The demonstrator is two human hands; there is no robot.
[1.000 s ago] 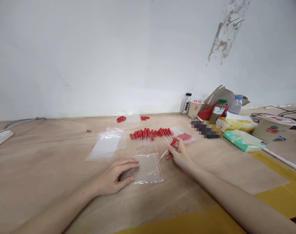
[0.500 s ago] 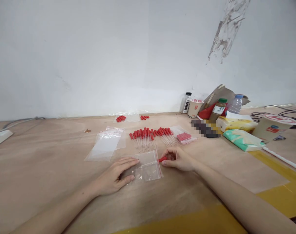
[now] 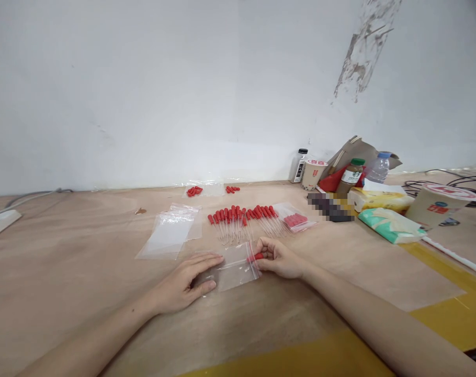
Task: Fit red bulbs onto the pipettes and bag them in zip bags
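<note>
Slides dropper (image 3: 253, 257) deeper into bag (image 3: 236, 277), nearly enclosing it, pinching its end with right hand (image 3: 284, 260), bracing with spread left hand (image 3: 183, 284).

On white label (image 3: 350, 180) of green-capped bottle (image 3: 343, 189), see round green Starbucks emblem (image 3: 355, 176); cannot read small line below. Note red characters on large cup (image 3: 420, 208) and small cup (image 3: 310, 171), dark vertical characters on black-capped bottle (image 3: 294, 170): too small to read.

The desk (image 3: 73, 262) looks like smooth, dull wood. The nearest bag (image 3: 235, 280) is thin, shiny, see-through plastic. The red dropper tops (image 3: 233, 212) look rubbery.
</note>
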